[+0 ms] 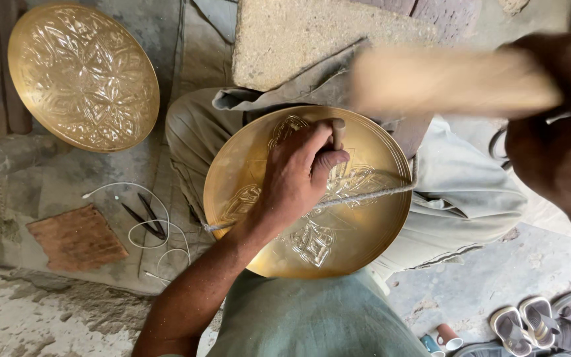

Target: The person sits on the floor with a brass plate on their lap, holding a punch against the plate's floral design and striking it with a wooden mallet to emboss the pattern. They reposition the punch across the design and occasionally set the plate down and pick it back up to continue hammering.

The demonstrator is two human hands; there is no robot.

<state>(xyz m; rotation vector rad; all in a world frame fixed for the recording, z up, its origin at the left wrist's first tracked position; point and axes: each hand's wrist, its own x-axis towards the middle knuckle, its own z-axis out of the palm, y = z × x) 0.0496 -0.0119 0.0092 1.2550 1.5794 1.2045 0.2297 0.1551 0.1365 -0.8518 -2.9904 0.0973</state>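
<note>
A round brass plate (365, 231) with engraved floral patterns rests on my lap, with a string (371, 193) stretched across it. My left hand (295, 178) is shut on a small metal punch (338, 132) held upright against the plate's upper middle. My right hand (556, 145) at the right edge grips a wooden mallet (444, 80), blurred by motion, raised above the plate's top right.
A second engraved brass plate (82, 76) leans at the top left. A stone slab (299, 36) lies beyond my knees. A red brick (77, 238), dark pliers (145, 218) and a white cable (160, 248) lie on the floor left. Sandals (530, 320) sit bottom right.
</note>
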